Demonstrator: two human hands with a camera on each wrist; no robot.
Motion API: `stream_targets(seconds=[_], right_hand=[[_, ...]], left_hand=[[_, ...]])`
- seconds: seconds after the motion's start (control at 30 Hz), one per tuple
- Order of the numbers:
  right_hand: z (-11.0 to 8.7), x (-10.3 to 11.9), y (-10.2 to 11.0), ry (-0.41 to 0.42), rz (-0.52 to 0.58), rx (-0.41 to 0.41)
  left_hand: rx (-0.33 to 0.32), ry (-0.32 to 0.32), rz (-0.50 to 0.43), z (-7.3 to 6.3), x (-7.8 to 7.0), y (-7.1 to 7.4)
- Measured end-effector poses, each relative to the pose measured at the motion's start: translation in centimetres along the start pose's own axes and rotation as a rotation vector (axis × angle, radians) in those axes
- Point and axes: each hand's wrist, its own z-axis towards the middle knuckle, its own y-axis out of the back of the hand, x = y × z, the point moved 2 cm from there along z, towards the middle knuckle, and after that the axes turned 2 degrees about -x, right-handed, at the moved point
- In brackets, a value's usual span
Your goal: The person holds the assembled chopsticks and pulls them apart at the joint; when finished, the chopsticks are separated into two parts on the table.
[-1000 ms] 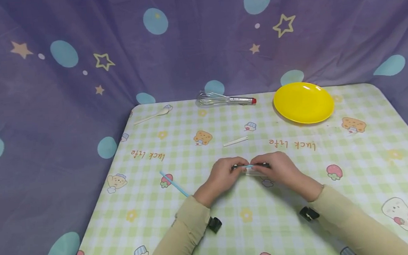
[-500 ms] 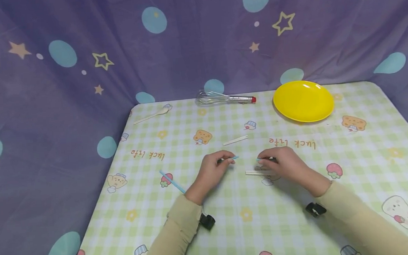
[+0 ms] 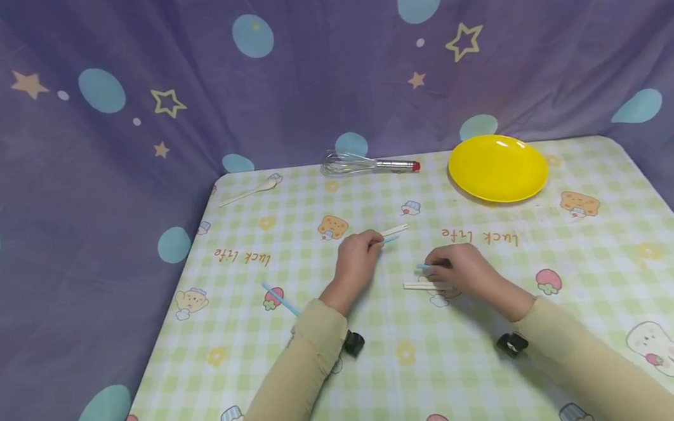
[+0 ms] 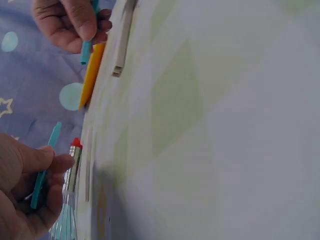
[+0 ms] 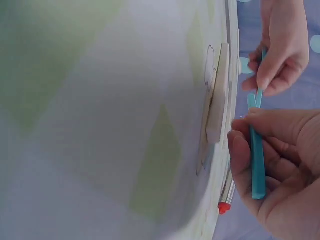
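My left hand point(image 3: 356, 263) pinches a short, slim blue stick point(image 4: 47, 165), square-edged like part of a chopstick. Its tip points right, close to a cream stick pair point(image 3: 396, 229) with a forked end. In my right hand point(image 3: 467, 272) is a second short blue stick point(image 5: 258, 172), pinched between thumb and fingers. A gap separates the two blue pieces in the head view. Just below the right hand lies another cream stick pair point(image 3: 423, 286), partly covered by that hand. A longer blue stick point(image 3: 280, 298) lies by my left forearm, its lower end hidden.
At the back edge are a wire whisk point(image 3: 369, 164) with a red-tipped handle and a yellow plate point(image 3: 497, 168). A cream spoon point(image 3: 250, 193) lies at the back left. A checked cloth point(image 3: 482, 368) covers the table; a purple curtain point(image 3: 285, 99) hangs behind.
My hands were together at the blue stick and have drawn apart, a piece in each. The left hand has since moved away towards the upper cream pair; the right stays above the lower one.
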Motion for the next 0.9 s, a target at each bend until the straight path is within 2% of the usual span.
stream_targets(seconds=[0.1,0.3,0.7,0.9], right_hand=[[0.3,-0.1,-0.4,-0.031,0.012,0.004],[0.8,-0.1,-1.1,-0.05,0.009,0.033],[1.5,1.0,-1.8,-0.07,-0.041,0.098],[1.7,0.8,-1.8,-0.077,-0.041,0.128]], left_hand=[[-0.023,0.035,0.053,0.8,-0.2,-0.7],[-0.034,0.058,0.134,2.1,-0.4,-1.6],[0.009,0.095,0.242,3.3,-0.4,-2.5],[0.044,0.082,0.289,3.9,-0.7,-2.6]])
